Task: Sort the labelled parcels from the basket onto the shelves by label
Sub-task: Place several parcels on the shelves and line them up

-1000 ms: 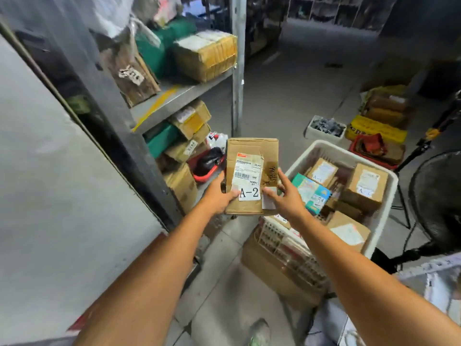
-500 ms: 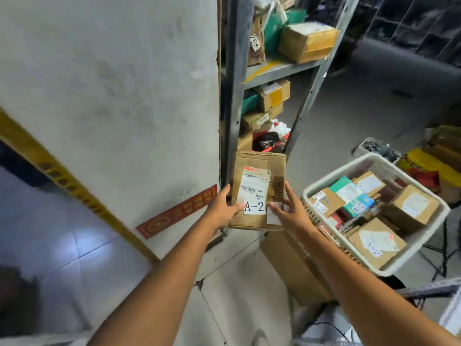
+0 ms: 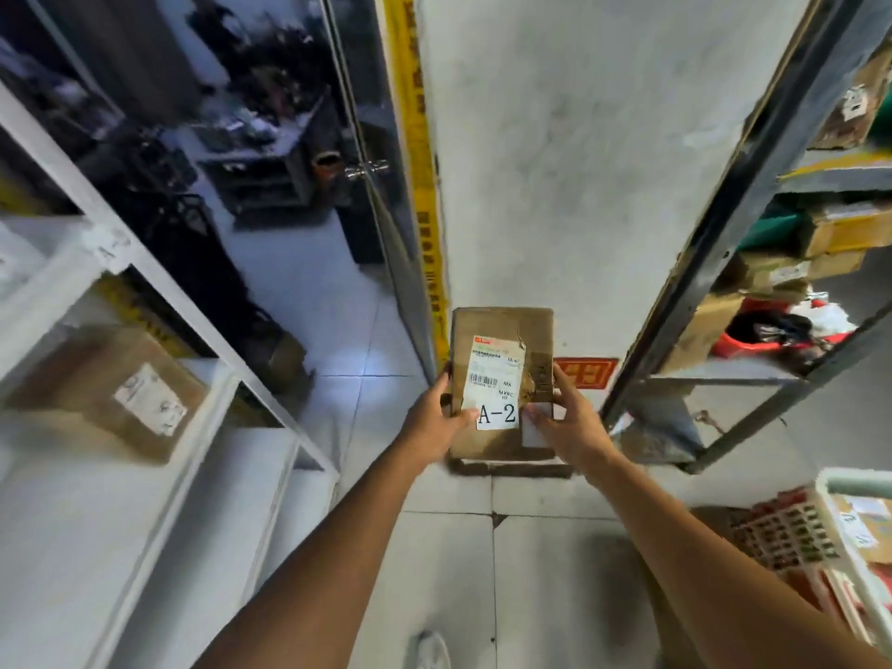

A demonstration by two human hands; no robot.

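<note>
1. Head view: a flat brown cardboard parcel is held up in the air at the middle of the picture, in front of a white pillar and above the tiled floor. It touches neither set of shelves.
2. Its white shipping label faces the camera, with "A-2" printed at the bottom.
3. The left hand grips the parcel's left edge. Its thumb lies on the front beside the label and its fingers wrap the edge.
4. The right hand grips the right edge. Its thumb presses on a small white sticker and its fingers curl along the side.
5. White shelving stands to the left, with a labelled cardboard box on one level.
6. Dark metal shelving stands to the right and carries stacked cartons and a red tub.
7. The white plastic basket sits at the lower right edge with parcels inside, well apart from the held one.
8. A yellow strip runs down the pillar's left edge, and a red sign shows behind the right hand.
</note>
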